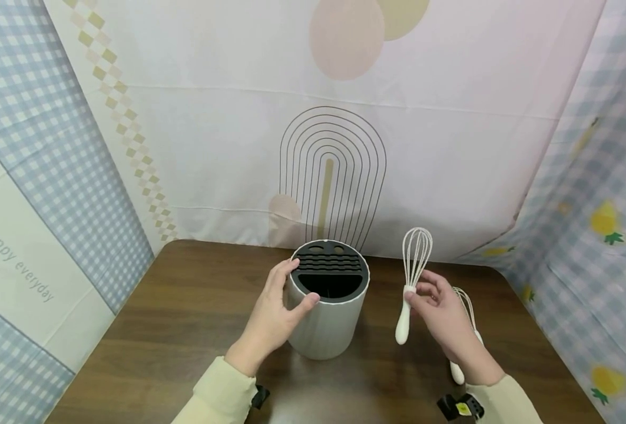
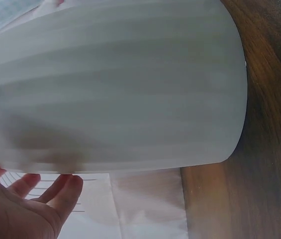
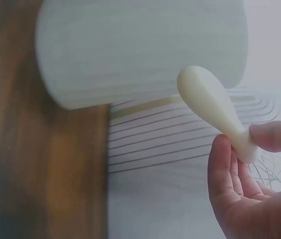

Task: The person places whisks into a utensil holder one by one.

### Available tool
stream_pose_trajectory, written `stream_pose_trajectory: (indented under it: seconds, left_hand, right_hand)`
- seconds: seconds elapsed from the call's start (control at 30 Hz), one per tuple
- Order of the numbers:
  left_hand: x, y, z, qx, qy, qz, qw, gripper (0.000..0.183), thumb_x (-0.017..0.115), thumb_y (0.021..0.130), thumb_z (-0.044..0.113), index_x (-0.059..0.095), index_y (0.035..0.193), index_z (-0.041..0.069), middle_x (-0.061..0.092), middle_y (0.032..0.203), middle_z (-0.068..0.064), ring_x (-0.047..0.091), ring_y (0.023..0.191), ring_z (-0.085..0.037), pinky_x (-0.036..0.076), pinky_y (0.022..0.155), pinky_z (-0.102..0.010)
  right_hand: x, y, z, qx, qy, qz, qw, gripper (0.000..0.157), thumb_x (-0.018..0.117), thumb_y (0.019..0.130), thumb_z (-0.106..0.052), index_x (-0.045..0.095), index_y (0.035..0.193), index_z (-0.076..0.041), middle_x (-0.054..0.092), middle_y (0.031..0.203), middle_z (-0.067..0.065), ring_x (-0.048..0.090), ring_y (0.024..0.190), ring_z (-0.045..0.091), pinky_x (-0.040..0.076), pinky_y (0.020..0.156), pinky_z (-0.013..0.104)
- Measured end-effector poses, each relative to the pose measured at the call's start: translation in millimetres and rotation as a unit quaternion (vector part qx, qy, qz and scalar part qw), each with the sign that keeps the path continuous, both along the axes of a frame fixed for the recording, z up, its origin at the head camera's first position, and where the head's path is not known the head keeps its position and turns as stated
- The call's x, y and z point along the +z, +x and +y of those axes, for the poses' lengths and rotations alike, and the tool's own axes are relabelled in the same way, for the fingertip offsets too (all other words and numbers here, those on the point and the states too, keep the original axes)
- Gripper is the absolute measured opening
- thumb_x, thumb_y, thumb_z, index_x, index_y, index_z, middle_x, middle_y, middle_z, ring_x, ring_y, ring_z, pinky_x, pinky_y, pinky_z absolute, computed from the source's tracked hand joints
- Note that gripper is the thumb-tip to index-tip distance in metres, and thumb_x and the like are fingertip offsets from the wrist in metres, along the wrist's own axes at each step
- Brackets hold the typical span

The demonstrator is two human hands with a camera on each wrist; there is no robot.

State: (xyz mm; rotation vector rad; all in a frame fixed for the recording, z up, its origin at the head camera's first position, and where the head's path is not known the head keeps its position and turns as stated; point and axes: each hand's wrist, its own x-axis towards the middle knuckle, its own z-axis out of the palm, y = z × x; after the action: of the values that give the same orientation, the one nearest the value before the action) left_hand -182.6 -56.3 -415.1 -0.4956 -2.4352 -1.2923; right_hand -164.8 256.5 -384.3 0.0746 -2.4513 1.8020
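Note:
A white utensil holder (image 1: 324, 330) with a black slotted lid (image 1: 330, 264) stands upright on the table. My left hand (image 1: 272, 312) grips it at the left of the rim, thumb at the front edge and fingers around the side; the left wrist view shows those fingers (image 2: 66, 195) along the pale ribbed wall. To the right of the holder, my right hand (image 1: 447, 315) pinches a white whisk (image 1: 404, 318) near the top of its handle, wires upward. In the right wrist view the handle (image 3: 210, 99) slants between thumb and fingers, overlapping the holder.
A second whisk (image 1: 457, 372) lies on the brown wooden table (image 1: 185, 330), partly hidden behind my right hand and wrist. Behind the table hangs a pale patterned cloth (image 1: 228, 165), with checked cloths at both sides.

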Motion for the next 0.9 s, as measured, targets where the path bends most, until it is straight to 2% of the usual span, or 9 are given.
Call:
stream_pose_trajectory:
  seconds: [0.23,0.37,0.63,0.9]
  left_hand:
    - [-1.7,-1.5,-1,-0.008,0.012,0.006,0.9999,0.07,0.057,0.079,0.054,0.028,0.137,0.028,0.024,0.14,0.01,0.03,0.124,-0.008,0.033,0.097,-0.031]
    - [-2.1,-1.7,-1,-0.008,0.018,0.011,0.9997,0.07,0.058,0.078,0.053,0.029,0.136,0.028,0.026,0.14,0.008,0.03,0.124,-0.008,0.033,0.096,-0.031]
    - [-2.3,-1.9,0,-0.005,0.019,0.011,0.9998,0.07,0.059,0.078,0.054,0.03,0.136,0.029,0.026,0.139,0.009,0.029,0.124,-0.009,0.034,0.096,-0.032]
    - [-2.2,-2.7,1,-0.013,0.025,0.006,0.9996,0.071,0.058,0.077,0.054,0.029,0.136,0.028,0.025,0.139,0.009,0.03,0.123,-0.008,0.037,0.094,-0.032]
  right_hand:
    - [19.5,1.0,-12,-0.003,-0.021,0.052,0.998,0.062,0.061,0.085,-0.019,0.026,0.135,-0.006,0.05,0.113,0.017,0.058,0.09,0.016,0.05,0.069,0.029]
    - [29.9,2.4,-18,0.001,-0.06,0.082,0.995,0.059,0.06,0.085,-0.013,0.028,0.134,-0.006,0.049,0.112,0.021,0.058,0.089,0.018,0.05,0.07,0.028]
    - [48.3,7.4,-31,0.012,-0.153,0.157,0.976,0.058,0.056,0.085,-0.001,0.027,0.136,-0.004,0.05,0.115,0.021,0.058,0.095,0.022,0.049,0.072,0.03]
    - [56.3,8.4,-40,-0.012,-0.215,0.182,0.959,0.057,0.055,0.084,0.005,0.029,0.134,-0.006,0.051,0.115,0.023,0.058,0.095,0.026,0.05,0.072,0.033]
